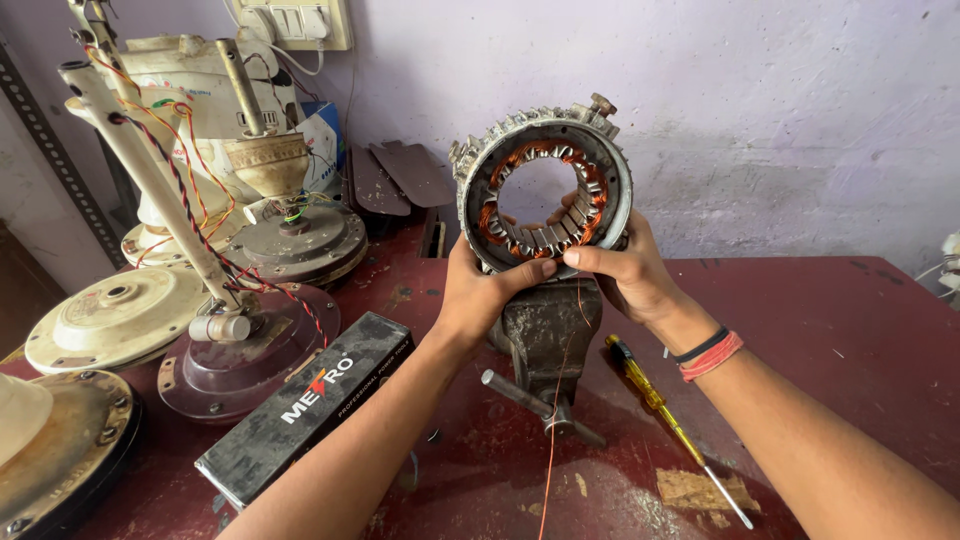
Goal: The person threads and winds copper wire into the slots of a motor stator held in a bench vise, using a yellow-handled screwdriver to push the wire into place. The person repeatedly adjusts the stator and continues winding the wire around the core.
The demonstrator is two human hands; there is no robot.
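Stator ring (543, 190) gripped by left hand (478, 290) and right hand (625, 270) above vise (545, 335); screwdriver (672, 425), black box (310, 410) nearby.

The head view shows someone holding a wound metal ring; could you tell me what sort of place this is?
Probably a small fan or motor repair workshop: both hands hold a copper-wound stator above a bench vise, dismantled ceiling fan motors crowd the table, and a yellow screwdriver lies nearby.

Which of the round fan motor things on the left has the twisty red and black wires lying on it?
The dark maroon housing, beside the long black box. The cream housing and the grey one behind carry no such twisted pair.
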